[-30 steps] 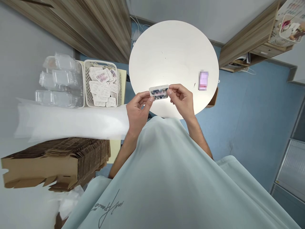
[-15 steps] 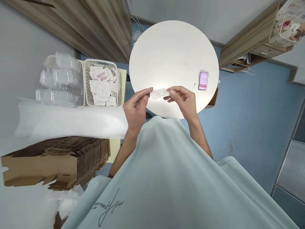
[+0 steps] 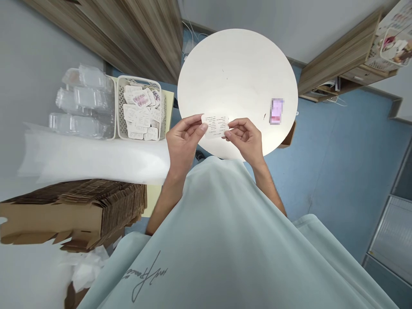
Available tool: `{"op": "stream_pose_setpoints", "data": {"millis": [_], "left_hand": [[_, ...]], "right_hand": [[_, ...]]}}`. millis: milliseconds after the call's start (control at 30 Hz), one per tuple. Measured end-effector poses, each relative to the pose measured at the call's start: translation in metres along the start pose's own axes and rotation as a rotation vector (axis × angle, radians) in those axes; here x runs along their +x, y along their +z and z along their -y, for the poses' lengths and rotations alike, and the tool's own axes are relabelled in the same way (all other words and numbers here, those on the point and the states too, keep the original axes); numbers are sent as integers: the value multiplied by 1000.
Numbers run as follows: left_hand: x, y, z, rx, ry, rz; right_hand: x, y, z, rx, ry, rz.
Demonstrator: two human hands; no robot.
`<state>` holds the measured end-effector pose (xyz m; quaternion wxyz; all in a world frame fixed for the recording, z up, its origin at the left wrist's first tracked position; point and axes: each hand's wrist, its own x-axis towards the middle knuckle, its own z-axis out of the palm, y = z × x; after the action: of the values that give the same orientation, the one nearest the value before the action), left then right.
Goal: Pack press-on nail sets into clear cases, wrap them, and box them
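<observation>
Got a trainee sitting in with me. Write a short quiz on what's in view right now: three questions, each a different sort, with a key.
1. Multiple choice: what do the left hand and right hand hold between them?
A) a pen
B) a white printed card
C) a mug

2. True or false: the pixelated pink item lies on the round white table.

3. Put these in order from top to bottom of the picture: brown cardboard stack, clear plastic containers, white sheets.

Key: 1. B. 2. True. 3. Clear plastic containers, white sheets, brown cardboard stack.
</observation>
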<state>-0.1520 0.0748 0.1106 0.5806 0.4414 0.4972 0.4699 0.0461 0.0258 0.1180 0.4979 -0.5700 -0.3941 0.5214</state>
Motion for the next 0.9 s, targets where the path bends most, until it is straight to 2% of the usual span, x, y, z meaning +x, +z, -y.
{"op": "stream_pose_setpoints", "data": {"millis": [400, 700, 900], "left_hand": [[-1, 1, -8, 21, 32, -22], [-1, 0, 5, 152, 366, 16], [-5, -9, 4, 224, 440, 77]], "right_hand": [[5, -2, -1, -75, 18, 1], [3, -4, 4, -26, 57, 5], [8, -9, 5, -7, 37, -28]]}}
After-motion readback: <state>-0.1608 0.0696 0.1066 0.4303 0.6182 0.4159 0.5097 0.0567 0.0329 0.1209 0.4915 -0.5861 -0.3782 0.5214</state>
